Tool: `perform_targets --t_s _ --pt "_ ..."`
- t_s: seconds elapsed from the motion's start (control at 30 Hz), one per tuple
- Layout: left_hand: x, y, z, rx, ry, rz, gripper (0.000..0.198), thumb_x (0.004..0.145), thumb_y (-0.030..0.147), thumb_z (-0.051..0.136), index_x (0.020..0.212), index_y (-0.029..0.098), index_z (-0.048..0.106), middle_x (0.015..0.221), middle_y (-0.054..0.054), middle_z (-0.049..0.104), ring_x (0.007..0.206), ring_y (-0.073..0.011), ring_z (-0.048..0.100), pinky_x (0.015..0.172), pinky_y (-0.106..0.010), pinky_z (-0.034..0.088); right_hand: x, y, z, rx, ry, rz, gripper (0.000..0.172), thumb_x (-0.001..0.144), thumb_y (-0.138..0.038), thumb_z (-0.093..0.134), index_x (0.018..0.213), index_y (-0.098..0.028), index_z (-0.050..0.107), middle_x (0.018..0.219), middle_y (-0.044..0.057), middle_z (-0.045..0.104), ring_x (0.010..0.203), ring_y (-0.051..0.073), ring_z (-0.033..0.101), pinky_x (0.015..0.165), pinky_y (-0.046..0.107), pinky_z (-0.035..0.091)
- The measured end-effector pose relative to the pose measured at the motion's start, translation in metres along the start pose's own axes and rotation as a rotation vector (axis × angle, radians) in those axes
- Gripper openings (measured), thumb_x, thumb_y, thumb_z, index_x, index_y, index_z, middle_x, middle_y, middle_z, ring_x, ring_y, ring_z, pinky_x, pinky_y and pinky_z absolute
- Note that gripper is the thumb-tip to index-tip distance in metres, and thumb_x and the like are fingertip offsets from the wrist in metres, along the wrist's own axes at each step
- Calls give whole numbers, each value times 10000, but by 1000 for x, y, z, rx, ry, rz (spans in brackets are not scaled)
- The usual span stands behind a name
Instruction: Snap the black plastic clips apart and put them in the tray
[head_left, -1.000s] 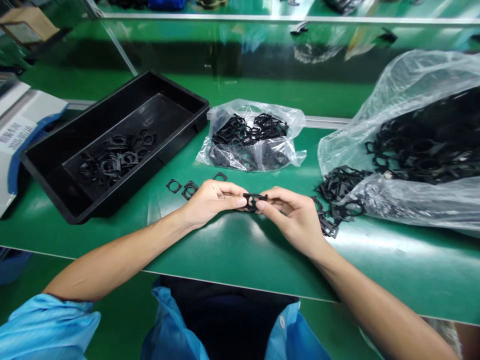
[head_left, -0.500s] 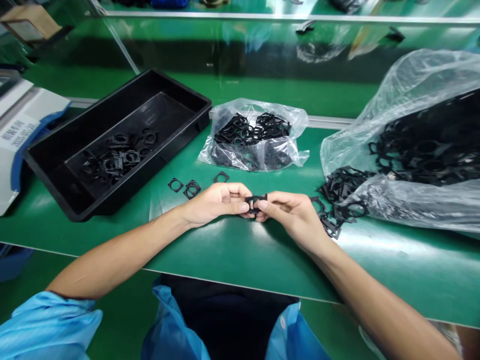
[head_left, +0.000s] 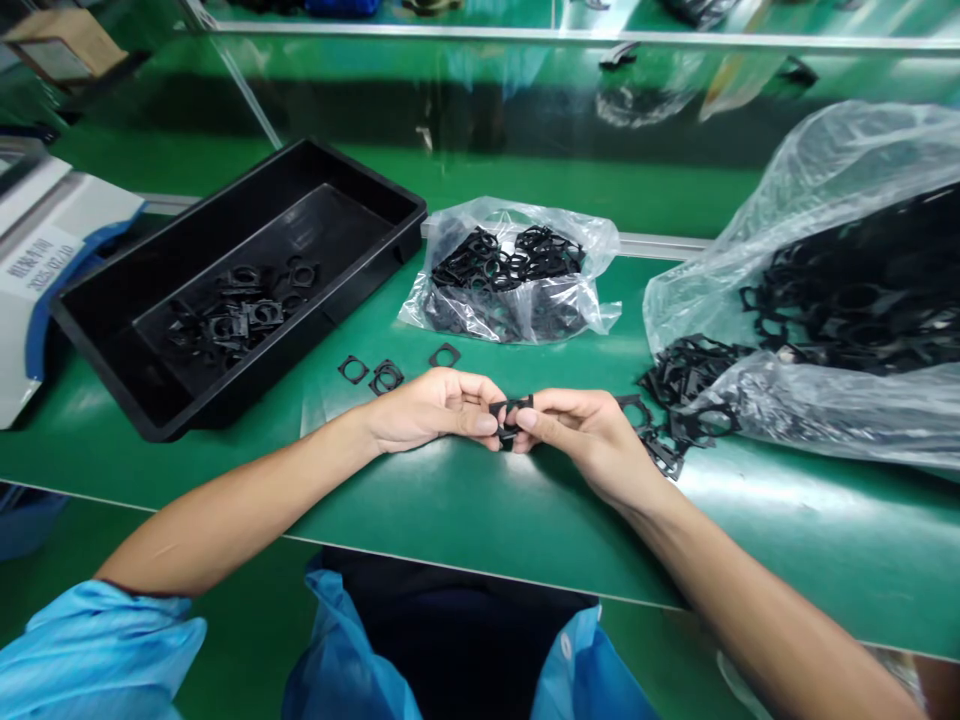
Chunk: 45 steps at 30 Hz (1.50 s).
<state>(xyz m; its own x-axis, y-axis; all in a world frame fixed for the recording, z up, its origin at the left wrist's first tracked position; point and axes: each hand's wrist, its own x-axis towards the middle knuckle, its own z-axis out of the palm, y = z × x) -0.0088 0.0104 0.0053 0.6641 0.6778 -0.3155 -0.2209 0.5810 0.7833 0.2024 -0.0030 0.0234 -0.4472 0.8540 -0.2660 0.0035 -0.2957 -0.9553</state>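
Between both hands, over the front of the green table, is a small black plastic ring part (head_left: 511, 406). My left hand (head_left: 442, 410) pinches its left side with thumb and fingers. My right hand (head_left: 581, 425) grips its right side the same way, the thumb across the front. Fingers cover much of the part, so I cannot tell whether it is one piece or two put together. Several loose flat black square frames (head_left: 353, 369) with round holes lie just beyond my left hand. Close to my right hand is a heap of black ring parts (head_left: 664, 450).
At the left stands a black tray (head_left: 375, 270) with a pile of black parts in it. A clear bag (head_left: 517, 315) of black frames lies at the back middle. A large open clear bag (head_left: 825, 400) spills parts at the right. A white-and-blue machine (head_left: 82, 220) borders the tray.
The black ring part has tilted slightly between my fingers, and both hands have shifted a little downward. Both hands still hold it.
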Motion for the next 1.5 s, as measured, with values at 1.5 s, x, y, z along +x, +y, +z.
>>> perform_targets --t_s 1.5 --pt "2 -9 5 93 187 178 312 665 326 908 830 106 762 797 -62 764 728 -170 736 782 -305 585 -1 -1 0 -59 120 -53 378 694 -525 846 674 -161 746 628 31 703 563 133 630 603 261 560"
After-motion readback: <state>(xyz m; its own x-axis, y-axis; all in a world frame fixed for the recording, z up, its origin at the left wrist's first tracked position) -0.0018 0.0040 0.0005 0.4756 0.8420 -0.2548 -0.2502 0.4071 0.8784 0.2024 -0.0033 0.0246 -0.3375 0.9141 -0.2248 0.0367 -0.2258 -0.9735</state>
